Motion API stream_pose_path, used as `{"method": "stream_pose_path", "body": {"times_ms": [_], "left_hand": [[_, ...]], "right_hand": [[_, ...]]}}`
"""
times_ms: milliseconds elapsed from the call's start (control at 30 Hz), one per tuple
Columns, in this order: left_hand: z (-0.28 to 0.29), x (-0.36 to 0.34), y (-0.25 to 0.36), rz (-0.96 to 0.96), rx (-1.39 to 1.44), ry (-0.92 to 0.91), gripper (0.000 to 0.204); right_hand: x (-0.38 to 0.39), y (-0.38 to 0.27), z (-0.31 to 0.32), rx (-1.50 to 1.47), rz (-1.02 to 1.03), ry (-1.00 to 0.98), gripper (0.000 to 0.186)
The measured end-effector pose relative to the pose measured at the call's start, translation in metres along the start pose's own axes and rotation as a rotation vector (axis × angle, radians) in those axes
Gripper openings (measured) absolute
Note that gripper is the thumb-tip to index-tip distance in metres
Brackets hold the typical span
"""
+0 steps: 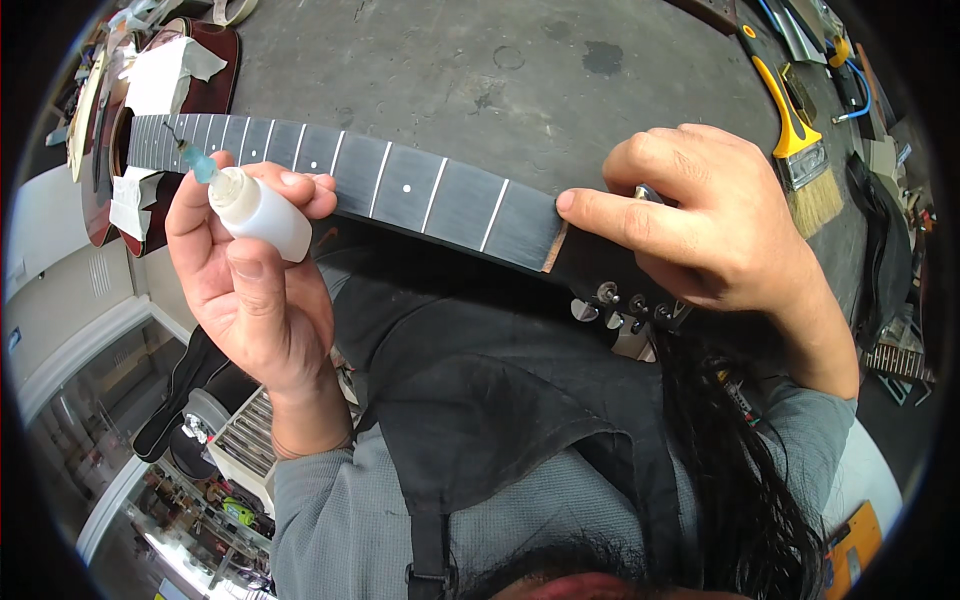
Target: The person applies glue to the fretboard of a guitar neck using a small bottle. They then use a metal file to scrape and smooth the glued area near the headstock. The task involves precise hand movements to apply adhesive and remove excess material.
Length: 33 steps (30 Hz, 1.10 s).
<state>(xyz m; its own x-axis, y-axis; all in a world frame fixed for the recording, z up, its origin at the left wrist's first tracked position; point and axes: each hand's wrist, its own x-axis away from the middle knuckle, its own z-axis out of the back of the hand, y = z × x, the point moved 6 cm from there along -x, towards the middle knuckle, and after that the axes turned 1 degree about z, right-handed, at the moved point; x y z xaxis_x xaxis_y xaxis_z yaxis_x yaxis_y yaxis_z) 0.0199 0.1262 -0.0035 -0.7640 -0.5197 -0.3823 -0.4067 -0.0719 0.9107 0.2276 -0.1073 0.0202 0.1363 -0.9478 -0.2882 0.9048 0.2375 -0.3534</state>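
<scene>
A guitar neck with a dark fretboard (405,205), pale fret lines and small white dots runs from the far left toward the right. My left hand (255,310) is closed around a small white squeeze bottle (270,215). From the bottle, a light-blue needle tip (200,165) points up and left, over the fretboard. On the right, my right hand (720,220) grips the dark headstock (590,250), one fingertip at the bare end of the fretboard. Some of that hand's fingertips are hidden. Metal tuning pegs (608,293) show along the headstock's near edge.
The guitar's dark red body (210,55) carries white covering sheets (165,75) at the far left. A yellow-handled brush (790,120) lies on the grey workbench (420,60), right of my right hand. Another fretted neck (900,362) shows at the right edge.
</scene>
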Motion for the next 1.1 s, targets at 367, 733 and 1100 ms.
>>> {"method": "stream_pose_path", "body": {"times_ms": [367, 733, 1100], "left_hand": [[0.001, 0.0, 0.0, 0.008, -0.034, 0.053, 0.067], [-0.001, 0.0, 0.001, 0.033, -0.087, 0.139, 0.069], [-0.001, 0.001, 0.001, 0.001, 0.015, 0.012, 0.062]], "right_hand": [[-0.001, -0.001, 0.001, 0.008, 0.003, 0.026, 0.054], [-0.002, -0.003, 0.004, -0.008, 0.013, 0.05, 0.044], [0.013, 0.012, 0.018, -0.257, -0.121, 0.205, 0.037]]}}
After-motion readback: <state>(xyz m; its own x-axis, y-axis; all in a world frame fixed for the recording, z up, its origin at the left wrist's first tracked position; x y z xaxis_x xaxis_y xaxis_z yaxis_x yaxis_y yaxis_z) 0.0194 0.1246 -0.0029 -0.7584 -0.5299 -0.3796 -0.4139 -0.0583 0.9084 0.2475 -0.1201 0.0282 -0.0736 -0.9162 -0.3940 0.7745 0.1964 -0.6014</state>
